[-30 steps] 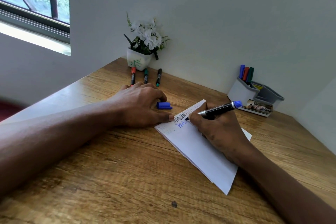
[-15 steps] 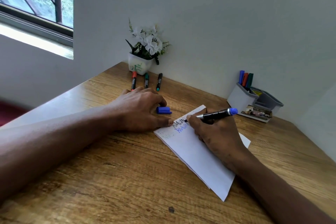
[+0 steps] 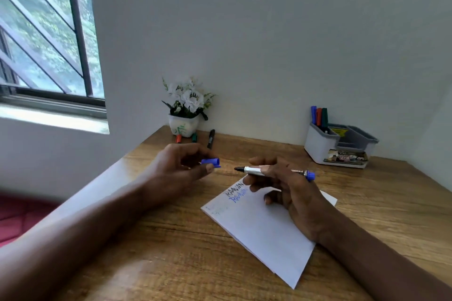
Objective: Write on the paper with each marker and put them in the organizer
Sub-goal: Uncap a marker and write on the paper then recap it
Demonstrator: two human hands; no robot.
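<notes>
The right hand [image 3: 281, 183] grips the blue marker [image 3: 274, 170] around its barrel, holding it level above the desk [image 3: 391, 203] with the bare tip pointing left, clear of the paper [image 3: 259, 227]. The left hand [image 3: 181, 168] pinches the blue cap [image 3: 210, 162] between thumb and fingers, its open end turned toward that tip. The two are held facing each other with a small gap between them, which suggests the cap is about to go back on.

The paper lies flat under the right wrist, carrying a black line of writing and a blue one just beneath it near the top edge, so the blue marker's turn seems finished. Fainter marks show near the sheet's left corner; their colour is hard to read.

The organizer [image 3: 315, 146] stands at the far right against the wall, well apart from the hands, with three markers upright in its tall compartment. Three more markers [image 3: 210, 139] lie by the flower pot [image 3: 183, 127], evidently waiting their turn. Capping first keeps the ink from drying out or marking the organizer.
</notes>
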